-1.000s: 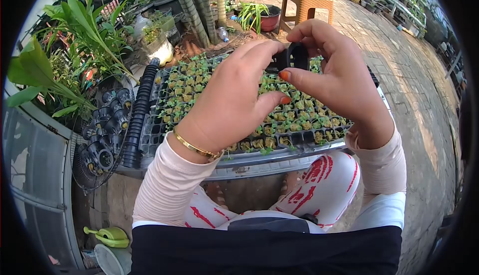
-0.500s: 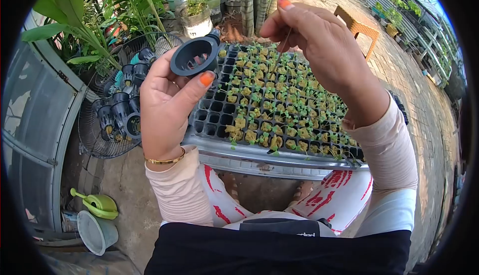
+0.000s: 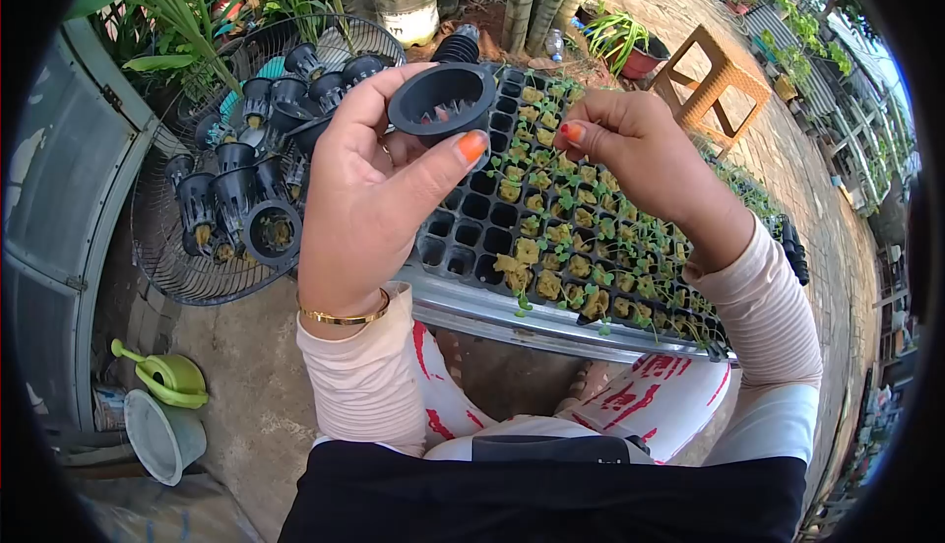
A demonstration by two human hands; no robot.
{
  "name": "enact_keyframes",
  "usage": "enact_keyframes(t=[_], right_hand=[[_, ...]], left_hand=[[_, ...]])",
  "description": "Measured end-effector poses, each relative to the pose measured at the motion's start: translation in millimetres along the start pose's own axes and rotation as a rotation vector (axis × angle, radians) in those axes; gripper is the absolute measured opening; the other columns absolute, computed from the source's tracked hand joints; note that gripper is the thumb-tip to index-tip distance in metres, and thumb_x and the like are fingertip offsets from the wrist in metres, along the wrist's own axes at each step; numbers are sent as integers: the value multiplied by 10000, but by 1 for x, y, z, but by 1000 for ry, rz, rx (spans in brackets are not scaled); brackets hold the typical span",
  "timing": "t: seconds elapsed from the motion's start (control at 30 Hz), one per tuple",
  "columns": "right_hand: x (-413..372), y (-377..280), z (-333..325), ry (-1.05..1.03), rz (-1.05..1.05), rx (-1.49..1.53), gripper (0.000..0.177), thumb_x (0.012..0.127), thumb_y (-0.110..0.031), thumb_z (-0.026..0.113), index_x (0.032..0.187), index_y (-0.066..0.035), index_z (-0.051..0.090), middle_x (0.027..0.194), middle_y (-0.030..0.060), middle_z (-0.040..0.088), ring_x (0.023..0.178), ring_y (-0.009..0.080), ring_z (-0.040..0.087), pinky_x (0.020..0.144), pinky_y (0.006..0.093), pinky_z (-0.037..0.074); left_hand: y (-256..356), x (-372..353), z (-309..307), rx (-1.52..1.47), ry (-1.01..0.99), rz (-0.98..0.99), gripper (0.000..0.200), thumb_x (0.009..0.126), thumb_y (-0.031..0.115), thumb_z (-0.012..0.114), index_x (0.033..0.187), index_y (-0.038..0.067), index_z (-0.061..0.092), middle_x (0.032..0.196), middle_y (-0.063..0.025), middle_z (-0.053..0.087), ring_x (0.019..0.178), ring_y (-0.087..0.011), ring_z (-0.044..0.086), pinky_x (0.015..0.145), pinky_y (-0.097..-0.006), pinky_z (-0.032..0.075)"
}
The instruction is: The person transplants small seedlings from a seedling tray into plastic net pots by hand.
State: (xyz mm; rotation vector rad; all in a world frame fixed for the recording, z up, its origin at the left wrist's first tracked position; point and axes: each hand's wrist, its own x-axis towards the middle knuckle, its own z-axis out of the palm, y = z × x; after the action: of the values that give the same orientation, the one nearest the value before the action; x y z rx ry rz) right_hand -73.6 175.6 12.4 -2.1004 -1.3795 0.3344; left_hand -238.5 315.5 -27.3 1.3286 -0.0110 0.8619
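Note:
My left hand (image 3: 369, 184) grips a black net pot (image 3: 440, 100) by its rim and side, the thumb on the near edge and the wide mouth tilted toward me. Slots show inside the pot. Over the seedling tray (image 3: 458, 232), my right hand (image 3: 625, 144) is closed in a pinch, with a thin stick (image 3: 557, 156) in the fingertips; much of the stick is hard to make out. Small green seedlings (image 3: 581, 238) in yellowish-brown plugs fill most of the tray's cells. The cells at its left side hold no plugs.
Left of the tray, a wire basket (image 3: 148, 248) holds several black net pots (image 3: 234, 198). A green watering can (image 3: 169, 378) and a grey bucket (image 3: 162, 437) are on the floor at lower left. Beyond my right hand stands a brown stool (image 3: 711, 90).
My right hand has lowered toward the seedlings with the stick, its fingers now pinched closer together. My left hand still holds the net pot. The view has shifted, showing more of the basket.

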Motion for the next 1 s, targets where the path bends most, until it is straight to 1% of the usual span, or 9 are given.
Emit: enact_keyframes(t=[0.1,0.27,0.37,0.6,0.67,0.77,0.9,0.97,1.0], right_hand=[[1,5,9,-10,-4,15,194,884,-140,532,810,27,595,714,24,591,696,84,531,655,245,438],[5,7,19,36,-61,77,207,845,-156,571,804,43,613,667,121,593,599,183,540,597,322,438],[8,1,18,-60,-4,-59,183,878,-119,529,815,42,590,708,60,590,688,112,537,656,262,443],[8,1,23,-47,-37,-46,165,866,-107,540,816,42,591,692,75,588,656,125,532,622,285,440],[8,4,27,30,-127,-50,190,820,-162,593,796,24,618,676,197,584,626,337,565,606,378,450],[9,4,32,-5,-104,-89,183,811,-156,597,803,26,621,715,214,589,681,376,568,627,391,457],[13,9,35,-86,8,-94,178,824,-165,595,817,7,641,699,179,606,645,303,588,611,360,459],[15,8,34,-145,234,146,183,867,-139,559,847,23,643,703,66,608,657,122,537,622,267,436],[16,10,34,-145,234,146,183,867,-139,559,847,23,643,703,66,608,657,122,537,622,267,436]], left_hand=[[0,0,0,-6,21,-12,433,754,30,685,1126,-40,477,1011,-62,576,917,-101,547,807,-230,453],[-3,1,0,-22,20,-19,440,752,26,684,1132,-39,471,1012,-65,575,916,-99,547,804,-226,454],[-5,2,1,-6,21,-30,440,753,24,681,1132,-41,469,1010,-67,575,906,-94,548,793,-218,456],[-5,4,4,34,17,-57,451,751,29,683,1136,-51,460,1001,-73,577,899,-91,552,780,-210,456],[-7,4,4,21,18,-60,456,751,29,683,1139,-51,458,1003,-74,577,900,-92,553,782,-211,456],[-8,4,5,17,20,-62,462,750,29,684,1143,-53,455,1008,-76,578,904,-94,554,785,-213,456],[-9,5,2,16,7,-43,459,751,27,684,1141,-53,457,1014,-77,578,912,-97,554,787,-215,456],[-8,5,2,12,5,-35,454,751,25,684,1138,-52,459,1014,-76,578,913,-97,553,787,-216,457],[-8,5,2,6,5,-26,450,752,23,683,1136,-50,461,1013,-74,578,914,-98,553,786,-217,457]])
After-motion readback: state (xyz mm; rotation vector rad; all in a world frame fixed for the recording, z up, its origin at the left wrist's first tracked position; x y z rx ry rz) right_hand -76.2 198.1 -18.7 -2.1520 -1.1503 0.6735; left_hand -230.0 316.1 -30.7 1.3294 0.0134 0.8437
